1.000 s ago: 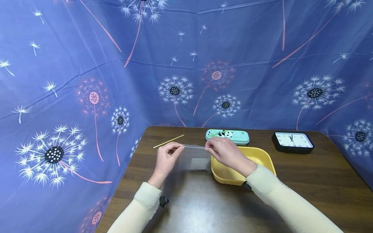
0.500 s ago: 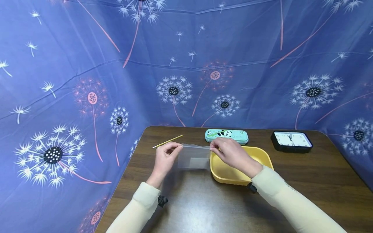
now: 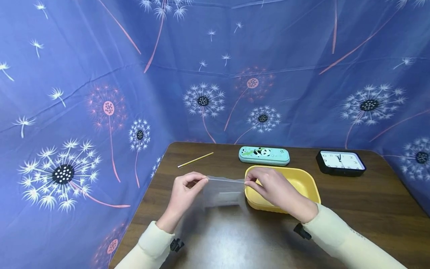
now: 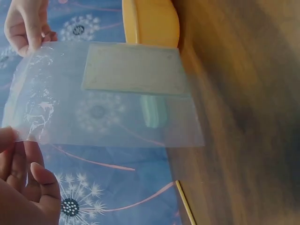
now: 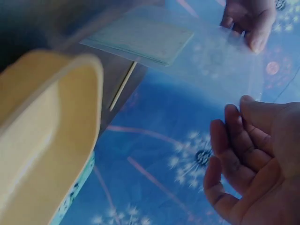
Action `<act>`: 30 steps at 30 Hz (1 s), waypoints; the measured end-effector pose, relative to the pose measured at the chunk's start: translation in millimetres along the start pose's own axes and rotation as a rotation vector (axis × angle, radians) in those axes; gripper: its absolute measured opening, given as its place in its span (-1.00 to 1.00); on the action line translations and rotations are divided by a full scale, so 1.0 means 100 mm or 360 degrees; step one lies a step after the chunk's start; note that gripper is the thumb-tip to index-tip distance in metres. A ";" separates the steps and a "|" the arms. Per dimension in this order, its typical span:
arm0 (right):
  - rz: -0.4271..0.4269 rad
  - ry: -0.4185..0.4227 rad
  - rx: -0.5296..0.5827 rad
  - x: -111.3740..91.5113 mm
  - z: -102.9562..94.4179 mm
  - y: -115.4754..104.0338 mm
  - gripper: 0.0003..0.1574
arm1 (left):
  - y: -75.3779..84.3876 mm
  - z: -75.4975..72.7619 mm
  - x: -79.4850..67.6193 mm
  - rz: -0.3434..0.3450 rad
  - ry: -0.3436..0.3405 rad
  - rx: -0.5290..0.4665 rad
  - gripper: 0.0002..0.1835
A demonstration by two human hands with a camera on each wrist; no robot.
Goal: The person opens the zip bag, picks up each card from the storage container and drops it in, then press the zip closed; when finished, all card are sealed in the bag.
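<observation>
A clear plastic bag (image 3: 215, 186) hangs between my two hands over the wooden table. My left hand (image 3: 184, 192) pinches one upper corner between thumb and fingers. At the opposite upper corner, my right hand (image 3: 277, 190) pinches the edge, with its wrist above the yellow tub. Inside the bag, down at its bottom, lies a pale rectangular card or notepad (image 4: 136, 69), seen through the film in both wrist views. The bag's upper edge is stretched fairly straight, slightly wrinkled, and the film looks glossy near the fingers.
The yellow plastic tub (image 3: 304, 183) stands right of the bag, partly hidden by my right hand. Behind it lies a mint pencil case (image 3: 279, 156) with pandas. A yellow pencil (image 3: 195, 160) lies back left, a black-framed clock (image 3: 340, 161) back right. A blue dandelion curtain (image 3: 295, 101) borders the table.
Both hands have come lower and nearer the body, and a little farther apart, drawing the bag's top edge wider. The head view has shifted slightly; the bag is held throughout.
</observation>
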State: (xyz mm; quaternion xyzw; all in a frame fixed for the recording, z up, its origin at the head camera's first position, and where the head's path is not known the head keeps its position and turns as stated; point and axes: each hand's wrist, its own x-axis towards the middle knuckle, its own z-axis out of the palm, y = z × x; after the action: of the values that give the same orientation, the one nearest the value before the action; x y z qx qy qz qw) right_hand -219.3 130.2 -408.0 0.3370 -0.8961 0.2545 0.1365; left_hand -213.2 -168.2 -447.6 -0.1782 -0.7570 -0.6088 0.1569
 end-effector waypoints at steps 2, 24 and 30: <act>0.0021 -0.0039 0.0059 -0.02 -0.02 -0.06 -0.85 | 0.04 -0.05 -0.06 -0.0018 -0.0036 -0.0006 -0.95; 0.0094 -0.0368 -0.0247 0.73 0.67 0.62 -0.77 | -0.92 0.06 0.55 -0.0530 -0.0227 0.0567 -0.90; 0.0148 -0.0513 -0.0373 0.87 0.89 0.79 -0.62 | -1.16 0.16 0.65 -0.0645 -0.0276 0.0627 -0.87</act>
State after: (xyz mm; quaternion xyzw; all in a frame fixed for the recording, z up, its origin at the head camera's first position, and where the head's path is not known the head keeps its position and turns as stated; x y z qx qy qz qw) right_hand -343.5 85.7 -474.7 0.3134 -0.9445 0.0972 0.0179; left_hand -325.1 -170.4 -522.0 -0.0408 -0.8913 -0.4515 -0.0016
